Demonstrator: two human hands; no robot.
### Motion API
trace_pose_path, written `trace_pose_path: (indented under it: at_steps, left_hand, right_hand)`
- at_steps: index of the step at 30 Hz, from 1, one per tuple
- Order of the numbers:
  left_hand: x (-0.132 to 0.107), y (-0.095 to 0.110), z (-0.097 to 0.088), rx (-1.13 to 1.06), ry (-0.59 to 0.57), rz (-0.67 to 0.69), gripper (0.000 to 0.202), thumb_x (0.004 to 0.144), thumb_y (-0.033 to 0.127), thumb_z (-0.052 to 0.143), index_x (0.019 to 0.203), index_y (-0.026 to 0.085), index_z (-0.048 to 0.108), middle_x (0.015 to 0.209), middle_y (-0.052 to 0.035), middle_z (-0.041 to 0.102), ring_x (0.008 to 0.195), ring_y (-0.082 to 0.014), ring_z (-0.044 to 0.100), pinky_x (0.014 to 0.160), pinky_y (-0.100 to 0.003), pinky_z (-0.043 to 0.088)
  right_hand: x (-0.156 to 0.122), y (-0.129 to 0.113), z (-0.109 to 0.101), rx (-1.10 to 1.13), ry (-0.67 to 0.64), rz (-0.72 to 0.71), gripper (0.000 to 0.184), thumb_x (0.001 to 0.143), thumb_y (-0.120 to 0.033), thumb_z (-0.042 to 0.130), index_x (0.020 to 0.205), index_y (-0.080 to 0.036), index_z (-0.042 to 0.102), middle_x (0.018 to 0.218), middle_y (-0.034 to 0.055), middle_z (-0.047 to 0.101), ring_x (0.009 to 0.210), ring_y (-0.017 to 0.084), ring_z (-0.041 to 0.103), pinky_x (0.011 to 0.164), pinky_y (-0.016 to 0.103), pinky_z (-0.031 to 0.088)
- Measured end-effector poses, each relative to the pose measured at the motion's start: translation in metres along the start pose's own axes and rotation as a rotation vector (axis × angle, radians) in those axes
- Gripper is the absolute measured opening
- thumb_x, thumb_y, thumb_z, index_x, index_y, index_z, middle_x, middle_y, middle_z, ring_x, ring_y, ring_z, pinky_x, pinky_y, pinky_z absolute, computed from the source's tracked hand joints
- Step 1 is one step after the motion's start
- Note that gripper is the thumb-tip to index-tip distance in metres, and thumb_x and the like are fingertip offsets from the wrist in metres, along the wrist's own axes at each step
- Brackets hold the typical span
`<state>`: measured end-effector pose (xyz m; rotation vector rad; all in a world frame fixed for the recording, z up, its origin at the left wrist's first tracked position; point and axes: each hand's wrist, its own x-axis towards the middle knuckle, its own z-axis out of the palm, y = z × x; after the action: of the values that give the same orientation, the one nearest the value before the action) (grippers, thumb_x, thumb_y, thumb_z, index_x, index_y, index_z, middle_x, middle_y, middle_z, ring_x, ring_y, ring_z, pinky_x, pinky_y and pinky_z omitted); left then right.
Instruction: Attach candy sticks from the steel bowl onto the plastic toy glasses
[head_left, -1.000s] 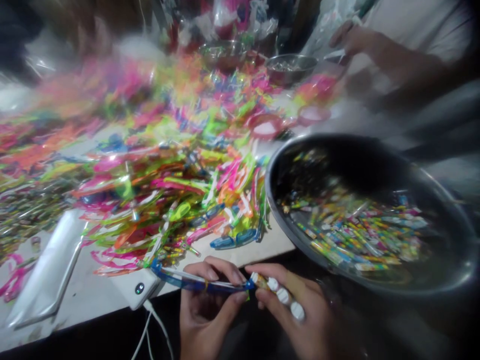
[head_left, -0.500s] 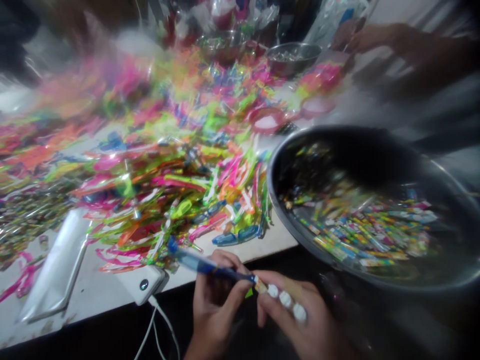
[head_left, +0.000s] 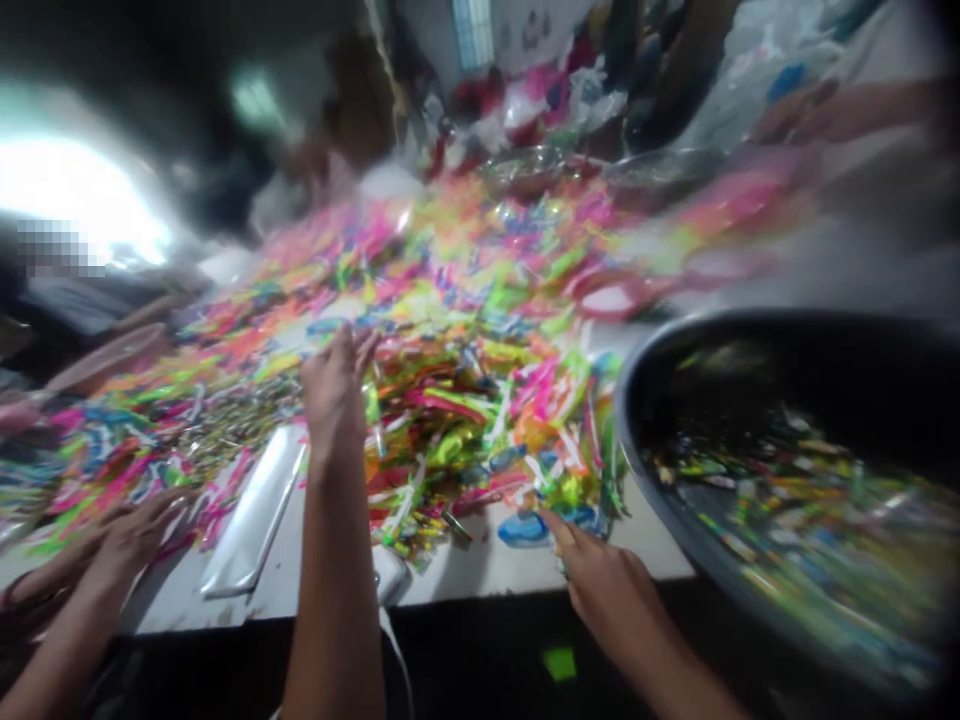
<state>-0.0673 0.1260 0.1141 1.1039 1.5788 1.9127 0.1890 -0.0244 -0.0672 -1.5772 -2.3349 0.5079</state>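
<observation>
My left hand (head_left: 335,375) reaches far over the heap of bright plastic pieces (head_left: 457,400). Its blurred fingers look apart, and nothing shows between them. Close to their tips lies a blue piece (head_left: 324,326). Down at the table's front edge, my right hand (head_left: 600,565) has its index finger stretched toward blue plastic pieces (head_left: 525,528), touching or nearly so. The other fingers are curled under; a small pale bit shows at them, too unclear to name.
A large metal basin (head_left: 637,440) with many small printed tubes stands at right. A silvery flat packet (head_left: 251,520) and a white device with a cable (head_left: 390,575) lie near the front edge. Another person's hands (head_left: 142,530) work at left; another arm (head_left: 847,115) is at far right.
My hands have separated. The left went up and forward over the heap, and the blue piece it held is gone from it. The right moved to the blue pieces; its white-capped tubes are now hidden. The view shifted.
</observation>
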Motion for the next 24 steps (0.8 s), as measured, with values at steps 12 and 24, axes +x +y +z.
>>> trace_pose_path:
  at_steps: [12,24]
  left_hand:
    - [-0.204,-0.028,-0.041,0.097,-0.738,-0.043,0.049,0.094,0.042,0.070,0.140,0.027,0.065,0.137,-0.0109,0.069,0.121,-0.0289,0.067,0.105,-0.042,0.054]
    - [-0.215,-0.013,-0.037,-0.066,-0.337,-0.188,0.024,0.105,0.033,0.053,0.124,0.028,0.066,0.090,-0.0004,0.070,0.089,-0.0138,0.069,0.083,-0.022,0.055]
  right_hand:
    - [-0.019,-0.039,-0.032,0.585,0.395,0.121,0.028,0.099,-0.021,0.051,0.121,-0.022,0.069,0.096,0.0052,0.083,0.078,0.021,0.080,0.070,0.025,0.064]
    - [-0.035,-0.046,-0.090,1.023,-0.122,0.221,0.036,0.106,-0.040,0.056,0.142,-0.035,0.058,0.110,-0.0012,0.079,0.091,0.013,0.076,0.084,0.018,0.060]
